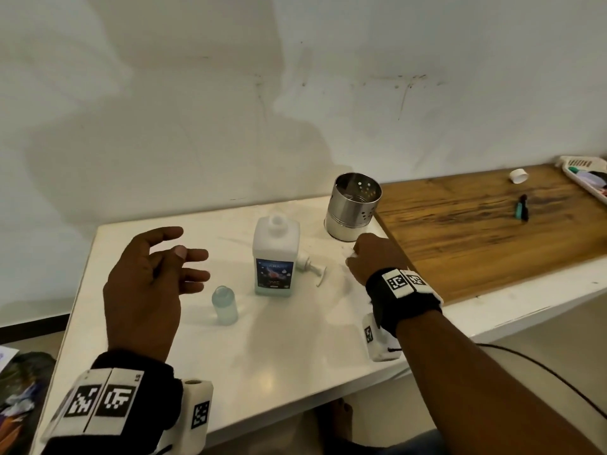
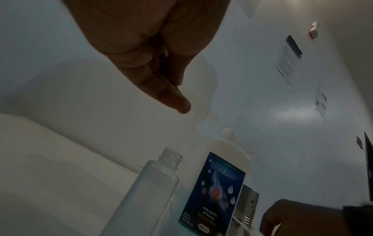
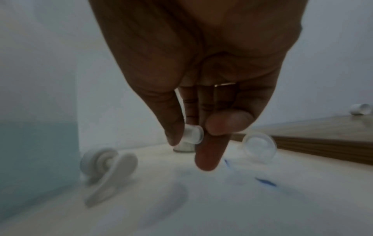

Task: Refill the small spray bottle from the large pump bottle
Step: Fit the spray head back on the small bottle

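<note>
The small clear spray bottle [image 1: 225, 305] [image 2: 153, 191] stands uncapped on the white table [image 1: 279, 356]. To its right stands the large bottle [image 1: 277, 257] [image 2: 218, 191] with blue liquid low in it and its neck open. Its white pump head [image 1: 308, 262] [image 3: 109, 166] lies on the table behind it. My left hand [image 1: 189, 257] hovers open, above and left of the small bottle. My right hand [image 1: 353, 254] [image 3: 193, 135] is right of the large bottle, and its thumb and fingers pinch a small white plastic piece [image 3: 192, 135].
A perforated steel canister [image 1: 353, 210] stands just behind my right hand. A clear round cap [image 3: 259, 147] lies on the table near it. On the wooden counter [image 1: 492, 231] to the right lie a white cap [image 1: 519, 175], a dark small item [image 1: 522, 206] and a tray [image 1: 588, 174].
</note>
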